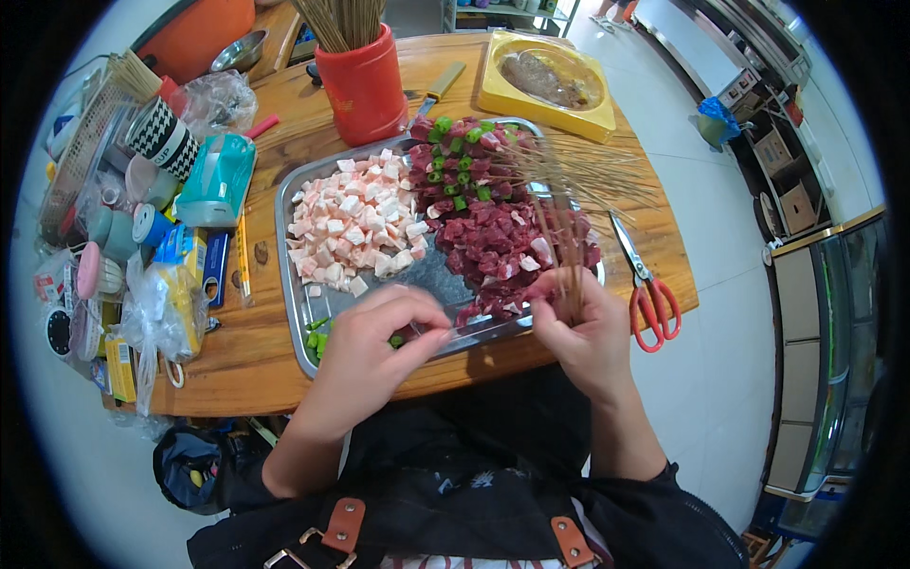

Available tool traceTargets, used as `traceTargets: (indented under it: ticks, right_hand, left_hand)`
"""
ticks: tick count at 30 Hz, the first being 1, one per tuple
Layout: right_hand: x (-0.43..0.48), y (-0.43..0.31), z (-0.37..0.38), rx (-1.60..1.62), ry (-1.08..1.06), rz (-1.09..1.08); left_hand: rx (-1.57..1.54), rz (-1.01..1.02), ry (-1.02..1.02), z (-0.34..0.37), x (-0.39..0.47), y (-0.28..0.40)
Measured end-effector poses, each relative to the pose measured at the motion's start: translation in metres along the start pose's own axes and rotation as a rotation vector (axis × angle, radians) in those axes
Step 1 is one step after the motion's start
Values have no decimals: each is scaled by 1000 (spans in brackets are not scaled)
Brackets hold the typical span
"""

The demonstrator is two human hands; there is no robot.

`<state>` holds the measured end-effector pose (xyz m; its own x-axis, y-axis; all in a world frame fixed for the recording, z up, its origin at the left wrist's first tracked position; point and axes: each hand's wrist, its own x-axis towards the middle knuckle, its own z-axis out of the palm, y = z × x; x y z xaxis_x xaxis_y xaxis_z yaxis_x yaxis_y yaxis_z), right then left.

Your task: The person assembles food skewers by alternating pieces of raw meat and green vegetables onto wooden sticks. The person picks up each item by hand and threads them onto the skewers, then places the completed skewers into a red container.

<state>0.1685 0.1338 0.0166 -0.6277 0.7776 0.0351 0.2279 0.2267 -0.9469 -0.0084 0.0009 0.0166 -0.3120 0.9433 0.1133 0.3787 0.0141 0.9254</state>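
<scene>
My right hand (586,331) is closed around a bundle of thin bamboo skewers (566,245), which point up and away, blurred. Over the tray's near edge, my left hand (373,355) has its thumb and fingers drawn together; whether anything is pinched there cannot be made out. A metal tray (444,274) lies before me. Its left half bears a heap of pale fat cubes (359,213), its right half cut dark red meat (483,238). Behind the loose meat lie loaded skewers with green pepper pieces (462,163). More green pepper pieces (318,340) sit in the near left corner, partly hidden.
Red-handled scissors (647,299) lie right of the tray. Behind it stand a red skewer container (362,89), a knife with a tan handle (446,80) and a yellow box (547,85). A tissue pack (217,181) and assorted packages crowd the wooden table's (234,387) left side.
</scene>
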Motion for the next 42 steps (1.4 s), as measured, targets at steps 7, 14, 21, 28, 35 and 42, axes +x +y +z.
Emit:
traceTargets:
  ticks: [7, 14, 21, 28, 35, 42]
  right_hand:
    - [-5, -1, 13, 140, -204, 66]
    - [-8, 1, 16, 93, -187, 9]
    - [-52, 2, 3, 89, -371, 76]
    - [-80, 7, 9, 179, -335, 100]
    - [-80, 6, 9, 100, -305, 105]
    - [-82, 4, 10, 124, -300, 115]
  left_hand:
    - [-326, -140, 23, 16, 11, -3]
    - [-690, -249, -129, 16, 7, -10]
    - [-1094, -386, 96, -2, 2, -17]
    - [-1257, -311, 168, 3, 0, -27]
    - [-1182, -253, 165, 6, -4, -17]
    - [-1047, -315, 102, 8, -8, -11]
